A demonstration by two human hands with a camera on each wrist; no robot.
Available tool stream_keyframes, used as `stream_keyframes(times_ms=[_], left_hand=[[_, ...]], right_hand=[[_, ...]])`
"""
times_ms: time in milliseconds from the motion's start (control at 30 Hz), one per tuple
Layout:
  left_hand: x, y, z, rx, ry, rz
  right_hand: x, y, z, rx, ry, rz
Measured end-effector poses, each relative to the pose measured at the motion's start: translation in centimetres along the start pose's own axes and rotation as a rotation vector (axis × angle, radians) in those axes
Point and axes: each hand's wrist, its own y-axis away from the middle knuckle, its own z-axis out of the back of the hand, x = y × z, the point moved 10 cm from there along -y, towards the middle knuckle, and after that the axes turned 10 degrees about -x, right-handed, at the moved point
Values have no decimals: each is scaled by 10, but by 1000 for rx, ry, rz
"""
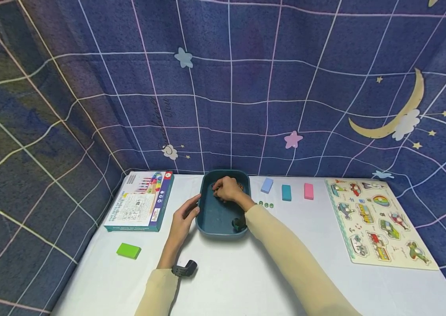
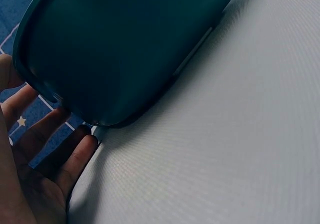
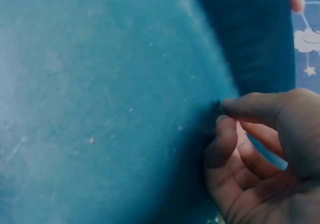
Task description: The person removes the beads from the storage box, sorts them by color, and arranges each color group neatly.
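Observation:
My right hand [image 1: 228, 189] reaches inside a dark teal bin [image 1: 223, 235], near its far end. In the right wrist view the thumb and index finger [image 3: 255, 107] come together around a small dark piece [image 3: 220, 105], mostly hidden by the fingertips; I cannot tell its kind. My left hand [image 1: 183, 221] is at the bin's left side, its fingers loosely extended and the fingertips right at the rim. In the left wrist view those fingers [image 2: 42, 134] spread along the outside of the bin. Three small green beads [image 1: 266, 205] lie on the table just right of the bin.
A boxed craft set [image 1: 138, 202] lies at the back left, with a green block [image 1: 128, 251] in front of it. Right of the bin are a light blue block [image 1: 267, 185], a teal block [image 1: 286, 192] and a pink block [image 1: 308, 191]. A wooden picture puzzle [image 1: 381, 224] lies far right.

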Motion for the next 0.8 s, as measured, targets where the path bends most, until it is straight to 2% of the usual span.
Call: stream_keyframes(times_ms=[200, 467, 633, 800], left_hand=[[2, 1, -1, 10, -7, 16], [0, 0, 0, -4, -17, 5], [1, -2, -1, 0, -18, 5], [2, -1, 1, -3, -23, 16]], right_hand=[[9, 6, 12, 35, -78, 37], [26, 19, 56, 51, -203, 142], [14, 41, 89, 30, -228, 184], [-14, 70, 111, 9, -230, 150]])
